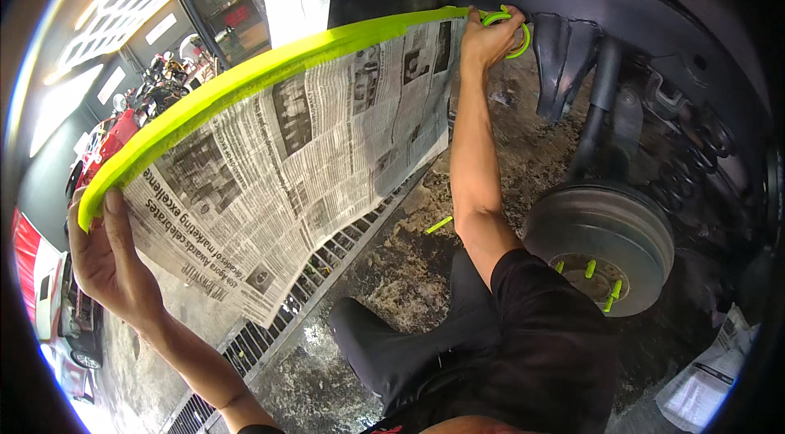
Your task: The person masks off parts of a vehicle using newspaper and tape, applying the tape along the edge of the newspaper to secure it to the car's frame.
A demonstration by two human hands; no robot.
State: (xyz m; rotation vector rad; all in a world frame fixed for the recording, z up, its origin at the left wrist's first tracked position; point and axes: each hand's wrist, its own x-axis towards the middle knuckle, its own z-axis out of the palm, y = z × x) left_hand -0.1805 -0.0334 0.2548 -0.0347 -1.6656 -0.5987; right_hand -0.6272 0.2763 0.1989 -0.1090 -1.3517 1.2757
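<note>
A sheet of newspaper [306, 145] hangs stretched between my two hands, with bright yellow-green masking tape [245, 72] along its whole upper edge. At the left, my left hand [116, 256] pinches the taped corner between thumb and fingers. My right hand [493, 38] is at the other end, beside the dark vehicle body, and holds a roll of the same tape [520, 44]. The fingers partly cover the roll. Right of my right arm is a wheel hub with a brake drum [598, 244], its studs [590, 268] wrapped in yellow-green tape.
A shock absorber [604, 78] and a coil spring [687, 170] sit inside the wheel arch. A metal floor grate [331, 256] runs under the newspaper. A tape scrap [439, 225] lies on the stained floor. More newspaper [705, 372] is at lower right; motorcycles [165, 78] stand far left.
</note>
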